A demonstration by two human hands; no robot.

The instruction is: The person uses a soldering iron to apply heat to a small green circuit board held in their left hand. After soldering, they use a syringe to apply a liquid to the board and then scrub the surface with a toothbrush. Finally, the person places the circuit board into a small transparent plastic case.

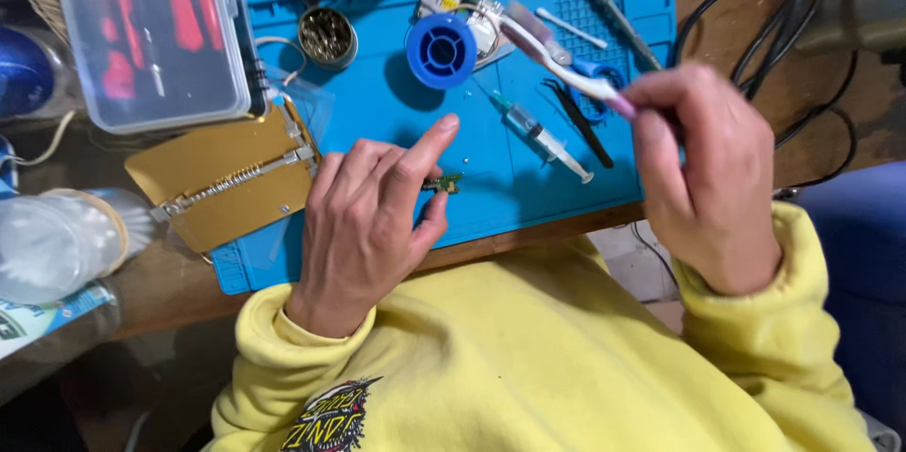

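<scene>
While the left hand (363,226) rests on the blue work mat (472,197), its thumb and fingers (429,145) pinch a small green circuit board (442,183) against the mat near the front edge; index finger sticks out straight; right hand (708,159) is raised above the mat's right side, fingers clenched around a toothbrush (557,60) with a pink-white handle, bristle end pointing up-left toward a blue solder spool (442,51); a syringe (543,139) lies between the two hands, black tweezers (578,122) just beside it; round tin of brass wool (327,37) sits left of the spool; gold holder plate (222,178) lies at the mat's left edge, near the left hand; clear plastic case (151,27) with red tools sits on the table upper left; black cables (802,27) run on the wood at right; yellow sweatshirt sleeves cover both wrists.
</scene>
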